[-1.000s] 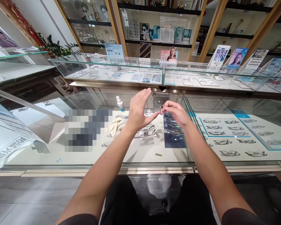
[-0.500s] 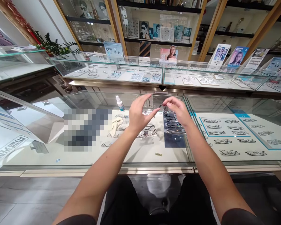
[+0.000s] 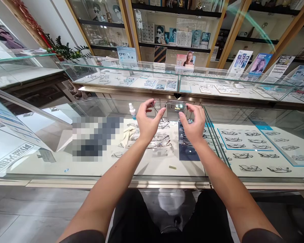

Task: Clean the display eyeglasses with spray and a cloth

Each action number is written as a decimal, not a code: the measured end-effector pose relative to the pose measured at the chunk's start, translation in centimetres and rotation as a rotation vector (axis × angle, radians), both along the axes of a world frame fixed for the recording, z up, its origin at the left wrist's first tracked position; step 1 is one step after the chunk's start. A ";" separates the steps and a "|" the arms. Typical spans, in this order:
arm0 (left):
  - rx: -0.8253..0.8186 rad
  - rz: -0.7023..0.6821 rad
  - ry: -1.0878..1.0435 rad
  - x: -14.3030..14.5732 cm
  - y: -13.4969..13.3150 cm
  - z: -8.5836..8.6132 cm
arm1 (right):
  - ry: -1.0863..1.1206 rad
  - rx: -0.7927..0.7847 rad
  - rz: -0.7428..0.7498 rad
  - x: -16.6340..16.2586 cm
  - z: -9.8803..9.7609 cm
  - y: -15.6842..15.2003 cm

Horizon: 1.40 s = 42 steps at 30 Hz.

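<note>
A pair of thin-framed eyeglasses (image 3: 178,107) is held up between my two hands, above the glass counter. My left hand (image 3: 149,119) grips the left side of the frame, fingers behind and thumb in front. On the other side my right hand (image 3: 194,122) pinches the right edge near the hinge. Gold lettering shows on the right-hand lens. Beneath the hands, several eyeglasses (image 3: 159,145) lie in rows, and a dark blue display strip (image 3: 188,155) carries more frames. The temples of the held pair are partly hidden by my fingers.
To the left stand a white spray bottle (image 3: 132,111) and a crumpled cream cloth (image 3: 128,135). A small gold bar (image 3: 172,167) lies near the front edge. More eyeglasses (image 3: 243,155) fill the right-hand case. Behind runs a second glass display case (image 3: 142,88).
The eyeglasses have turned so that the lenses face me and spread level between both hands. My right hand has shifted from the temple tip to the frame's right edge.
</note>
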<state>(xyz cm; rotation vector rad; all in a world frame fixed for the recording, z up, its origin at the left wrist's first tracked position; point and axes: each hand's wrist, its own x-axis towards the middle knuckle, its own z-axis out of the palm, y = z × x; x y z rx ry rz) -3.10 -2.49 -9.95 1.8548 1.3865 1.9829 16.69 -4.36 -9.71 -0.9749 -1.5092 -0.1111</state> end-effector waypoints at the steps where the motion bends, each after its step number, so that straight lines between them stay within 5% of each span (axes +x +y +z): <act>1: -0.004 -0.001 -0.002 0.0 0.0 0.0 | 0.003 0.001 -0.012 -0.1 -0.1 0.0; 21: 0.130 0.100 -0.008 1.1 -0.3 -0.8 | 0.161 -0.124 0.003 -1.1 -1.8 0.7; 42: 0.200 -0.044 -0.059 0.6 0.7 -1.3 | 0.366 -0.171 0.127 -0.7 -2.3 1.8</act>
